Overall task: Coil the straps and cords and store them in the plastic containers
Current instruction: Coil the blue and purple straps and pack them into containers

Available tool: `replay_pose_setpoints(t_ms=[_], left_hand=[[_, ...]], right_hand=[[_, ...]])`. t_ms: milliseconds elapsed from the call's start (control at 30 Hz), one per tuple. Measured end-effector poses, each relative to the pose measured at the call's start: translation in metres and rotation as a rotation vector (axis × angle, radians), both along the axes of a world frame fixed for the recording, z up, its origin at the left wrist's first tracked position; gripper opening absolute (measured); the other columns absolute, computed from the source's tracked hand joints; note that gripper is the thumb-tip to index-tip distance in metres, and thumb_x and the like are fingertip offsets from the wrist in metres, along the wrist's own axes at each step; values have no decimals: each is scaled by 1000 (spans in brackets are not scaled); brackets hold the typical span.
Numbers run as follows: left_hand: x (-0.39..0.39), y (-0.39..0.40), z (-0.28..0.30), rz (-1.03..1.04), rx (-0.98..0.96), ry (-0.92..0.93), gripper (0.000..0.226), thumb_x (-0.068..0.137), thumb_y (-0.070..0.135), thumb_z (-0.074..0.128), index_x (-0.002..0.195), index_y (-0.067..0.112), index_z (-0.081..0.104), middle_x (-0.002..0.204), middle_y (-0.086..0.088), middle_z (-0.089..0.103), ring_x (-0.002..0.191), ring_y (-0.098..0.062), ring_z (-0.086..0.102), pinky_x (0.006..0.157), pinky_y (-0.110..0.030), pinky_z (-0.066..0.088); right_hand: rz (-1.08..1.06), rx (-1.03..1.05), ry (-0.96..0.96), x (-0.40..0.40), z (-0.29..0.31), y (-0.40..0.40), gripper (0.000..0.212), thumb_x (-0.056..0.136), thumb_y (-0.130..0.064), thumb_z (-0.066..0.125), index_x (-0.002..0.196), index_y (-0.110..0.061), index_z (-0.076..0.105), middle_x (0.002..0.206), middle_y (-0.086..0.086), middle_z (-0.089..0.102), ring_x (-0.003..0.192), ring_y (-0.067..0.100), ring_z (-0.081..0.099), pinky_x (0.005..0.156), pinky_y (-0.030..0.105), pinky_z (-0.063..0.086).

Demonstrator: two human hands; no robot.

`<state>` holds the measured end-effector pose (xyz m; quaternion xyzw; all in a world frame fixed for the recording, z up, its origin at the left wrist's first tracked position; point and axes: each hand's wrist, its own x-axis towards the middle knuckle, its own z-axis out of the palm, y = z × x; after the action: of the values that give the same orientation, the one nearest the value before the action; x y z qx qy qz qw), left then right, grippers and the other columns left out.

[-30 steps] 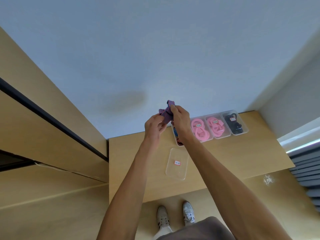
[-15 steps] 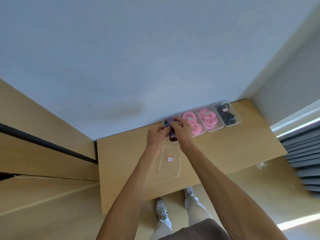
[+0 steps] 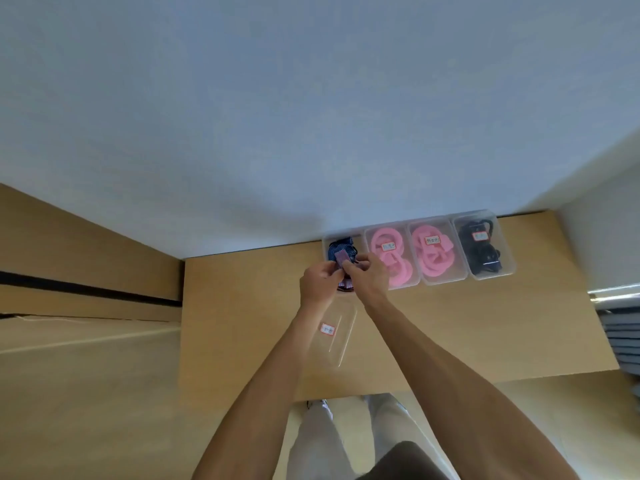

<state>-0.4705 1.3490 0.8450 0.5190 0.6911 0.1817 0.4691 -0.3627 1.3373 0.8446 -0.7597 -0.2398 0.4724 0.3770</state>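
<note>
Right of centre in the frame, four clear containers stand in a row against the wall. The leftmost (image 3: 327, 244) is open and holds dark striped straps (image 3: 338, 247), with a purple strap (image 3: 341, 257) held over it. Two lidded ones hold pink coils (image 3: 389, 251), the rightmost black cords (image 3: 481, 249). A clear lid (image 3: 337, 336) lies flat below.

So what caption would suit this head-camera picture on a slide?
Both hands, left hand and right hand, press a purple strap into the open box beside three filled ones.
</note>
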Motion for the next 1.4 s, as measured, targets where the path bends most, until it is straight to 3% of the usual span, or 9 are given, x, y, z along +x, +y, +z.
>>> replay_pose_setpoints(t_ms=[267,433,567,667,767,967,1167,1267,1400], left_hand=[[13,44,-42,-42,76,118,32,83,16,67,55,19,51,48,7,47,49,-8,42,50,-23,26],[17,49,-63,-34,146,198,18,78,15,68,63,15,57,56,3,51,56,-20,43,53,-31,28],[14,57,-59,-111,196,70,3,80,13,67,82,12,69,71,-2,67,68,-24,59,63,-34,46],[8,60,-57,-235,195,94,23,76,3,62,94,10,73,87,-6,68,86,-27,61,71,-32,45],[7,54,-57,-153,127,187,28,77,4,61,104,7,65,96,-10,64,90,-30,56,74,-34,43],[10,50,-54,-142,153,132,11,82,12,59,81,7,69,72,-7,62,73,-27,53,65,-38,43],[3,48,-62,-14,123,162,17,80,-2,61,92,2,72,88,-15,70,82,-30,63,77,-39,50],[11,46,-62,-8,133,189,14,78,-4,57,82,3,69,78,-10,69,75,-29,60,70,-39,46],[16,45,-61,-39,152,238,12,77,4,58,66,8,56,63,-6,55,63,-26,46,59,-32,29]], right_hand=[[137,-128,-251,1,-42,44,20,91,-25,64,102,-9,72,87,5,71,84,24,65,66,27,41],[130,-69,-374,-3,-56,47,23,86,-15,62,108,-19,65,83,0,64,72,20,59,48,19,31],[96,-64,-365,-3,-55,48,27,83,-7,56,100,-25,68,89,2,71,73,19,60,57,30,42],[84,-82,-286,4,-56,48,32,86,-3,54,101,-20,77,91,6,76,80,23,67,72,37,54],[114,-53,-293,1,-54,46,29,89,-8,57,108,-16,78,92,11,75,81,28,66,76,37,54],[131,-100,-410,-2,-57,45,11,86,-14,63,80,-6,67,73,16,62,69,27,48,66,39,42],[122,-132,-494,-3,-63,45,35,88,4,51,112,-8,74,108,18,66,97,35,59,84,41,47],[179,-165,-581,-6,-69,44,41,87,9,48,113,-9,74,107,19,59,83,32,54,69,34,40],[214,-183,-592,-3,-74,41,26,87,7,47,91,0,72,95,21,60,68,29,48,61,33,31]])
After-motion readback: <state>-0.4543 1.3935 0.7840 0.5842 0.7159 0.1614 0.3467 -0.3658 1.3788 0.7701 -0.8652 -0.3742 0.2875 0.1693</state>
